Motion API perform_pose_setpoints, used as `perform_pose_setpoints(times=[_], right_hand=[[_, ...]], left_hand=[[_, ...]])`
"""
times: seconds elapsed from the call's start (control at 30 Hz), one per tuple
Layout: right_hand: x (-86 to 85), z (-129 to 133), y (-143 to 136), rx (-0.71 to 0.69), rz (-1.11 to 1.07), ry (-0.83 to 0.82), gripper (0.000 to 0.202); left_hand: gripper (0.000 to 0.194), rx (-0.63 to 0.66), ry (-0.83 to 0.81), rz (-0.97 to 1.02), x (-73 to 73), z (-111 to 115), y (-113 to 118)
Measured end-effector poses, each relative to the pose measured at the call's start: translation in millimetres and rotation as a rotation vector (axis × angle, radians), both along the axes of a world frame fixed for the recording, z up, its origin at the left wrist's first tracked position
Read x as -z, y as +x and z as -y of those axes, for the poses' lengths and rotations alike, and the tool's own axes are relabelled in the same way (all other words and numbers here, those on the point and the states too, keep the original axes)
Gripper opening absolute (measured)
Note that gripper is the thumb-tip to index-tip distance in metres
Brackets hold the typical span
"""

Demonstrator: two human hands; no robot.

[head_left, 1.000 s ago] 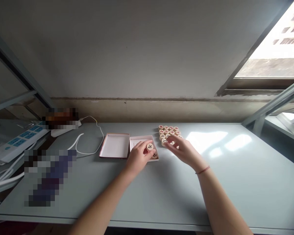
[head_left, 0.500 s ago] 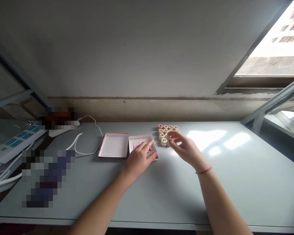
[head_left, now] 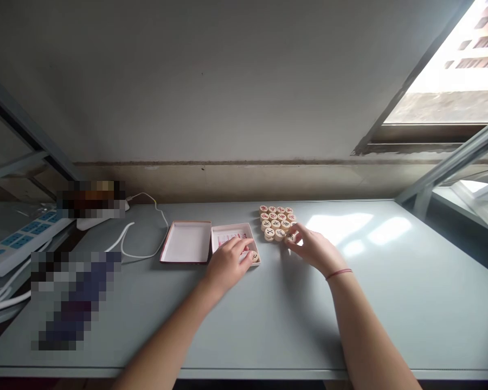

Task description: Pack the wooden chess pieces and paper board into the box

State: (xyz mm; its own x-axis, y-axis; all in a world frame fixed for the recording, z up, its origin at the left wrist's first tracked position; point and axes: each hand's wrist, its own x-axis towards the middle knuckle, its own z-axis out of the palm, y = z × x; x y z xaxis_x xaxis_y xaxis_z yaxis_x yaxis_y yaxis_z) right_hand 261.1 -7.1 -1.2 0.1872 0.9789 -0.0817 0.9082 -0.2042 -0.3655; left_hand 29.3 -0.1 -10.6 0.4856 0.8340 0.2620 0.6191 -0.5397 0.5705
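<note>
Xiangqi pieces, round and wooden with red or black characters, stand in close rows on the desk, seemingly stacked. My right hand pinches a black-marked xiangqi piece at the near right corner of this block. To the left is a shallow white box with red print inside. My left hand reaches over its near edge, thumb and fingers apart. Beside the left thumb, one xiangqi piece lies in the box's near right corner. The hand covers part of the box's inside.
A box lid lies inside up, left of the box. White cable loops farther left, near a power strip. Two blurred-out items lie on the left side. A wall backs the grey desk; metal frame bars rise at both sides.
My right hand has come down onto the near right corner piece, its fingers closing there. My left hand has shifted slightly, so the piece in the box corner now shows.
</note>
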Motion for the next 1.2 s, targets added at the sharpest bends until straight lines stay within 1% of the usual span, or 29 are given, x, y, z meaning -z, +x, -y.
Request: perform_pose_setpoints(times=[0.17, 0.27, 0.33, 0.4, 0.43, 0.5, 0.57, 0.63, 0.73, 0.87, 1.03, 1.1, 1.2], right_hand=[[5.4, -4.4, -1.1, 0.042, 0.037, 0.012, 0.013], [7.9, -5.0, 0.6, 0.039, 0.051, 0.021, 0.014], [5.9, -4.1, -0.1, 0.033, 0.055, 0.06, 0.015], [1.5, -2.4, -4.9, 0.026, 0.04, 0.144, 0.018], [-0.9, -1.5, -9.4, 0.002, 0.004, 0.189, 0.019], [-4.8, 0.6, -22.4, -0.105, -0.132, 0.228, 0.022], [-5.7, 2.5, -38.1, -0.252, -0.284, 0.189, 0.027], [-3.1, 3.7, -52.3, -0.366, -0.37, 0.125, 0.029], [4.7, 3.5, -63.9, -0.445, -0.391, 0.079, 0.029], [12.1, 1.5, -64.4, -0.439, -0.393, 0.074, 0.028], [12.6, -0.1, -61.1, -0.438, -0.394, 0.086, 0.028], [11.7, -0.3, -59.3, -0.423, -0.387, 0.126, 0.029], [9.3, 1.0, -57.5, -0.421, -0.378, 0.225, 0.03]], left_hand=[[0.025, -0.003, 0.011, -0.018, 1.4, -0.8, -0.5], [0.026, -0.007, 0.02, -0.049, 2.9, -0.9, -0.2], [0.025, -0.016, 0.027, -0.09, 3.8, -0.3, 0.3], [0.025, -0.026, 0.035, -0.151, 4.7, 0.9, 1.2], [0.024, -0.03, 0.04, -0.18, 5.1, 1.7, 1.7], [0.024, -0.03, 0.05, -0.222, 5.9, 3.3, 3.0], [0.022, -0.026, 0.06, -0.24, 6.4, 4.8, 4.2], [0.021, -0.024, 0.069, -0.254, 6.6, 5.8, 5.1], [0.02, -0.01, 0.065, -0.26, 5.8, 6.0, 5.7], [0.014, 0.028, 0.048, -0.165, 5.3, 4.4, 5.4], [0.016, 0.094, -0.033, 0.007, 9.0, 3.0, 4.7], [0.016, 0.076, -0.036, 0.064, 10.6, 2.5, 4.7], [0.018, -0.017, -0.018, 0.204, 10.3, 1.1, 4.8]])
